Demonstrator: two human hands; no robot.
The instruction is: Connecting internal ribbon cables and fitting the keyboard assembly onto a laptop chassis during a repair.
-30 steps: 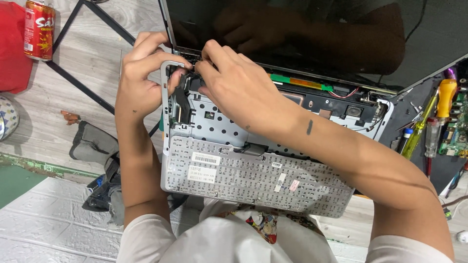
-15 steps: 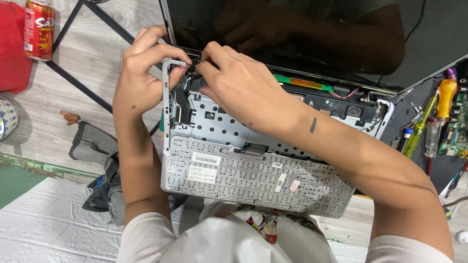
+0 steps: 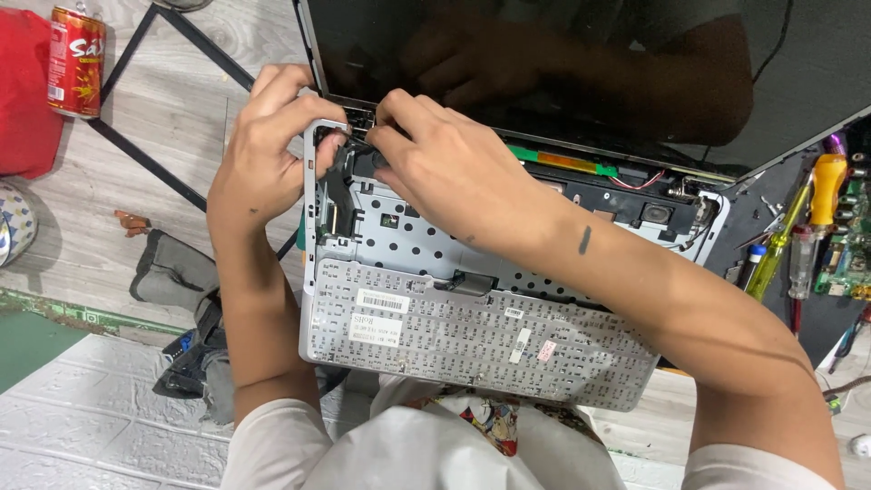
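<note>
- Grey wood-look floor (image 3: 181, 100) fills the background, with a white textured mat (image 3: 82, 426) at the lower left.
- Left hand (image 3: 263, 163) curls over the top left corner of the laptop (image 3: 508, 263); its fingers (image 3: 313, 113) are bent narrow around the frame edge, gripping the corner.
- Right hand (image 3: 454, 177) reaches across from the right; its fingers (image 3: 386, 136) are pinched together on a small dark part at the hinge, too small to tell what it is.
- Both hands nearly touch at that corner, just below the dark screen (image 3: 562, 63).
- Laptop lies opened up in front of the person, its inner metal plate (image 3: 426, 240) with round holes exposed.
- Keyboard (image 3: 472, 336), flipped underside up, lies across the near part of the laptop, with white labels on it.
- Green strip (image 3: 562, 161) and red wires (image 3: 635, 181) show along the hinge line.
- Screwdrivers (image 3: 817, 209) with yellow and orange handles lie at the right, beside a green circuit board (image 3: 848, 259).
- Red can (image 3: 77, 59) stands at the upper left, well apart, next to red cloth (image 3: 23, 91).
- Grey cloth (image 3: 177, 272) lies on the floor left of the forearm.
</note>
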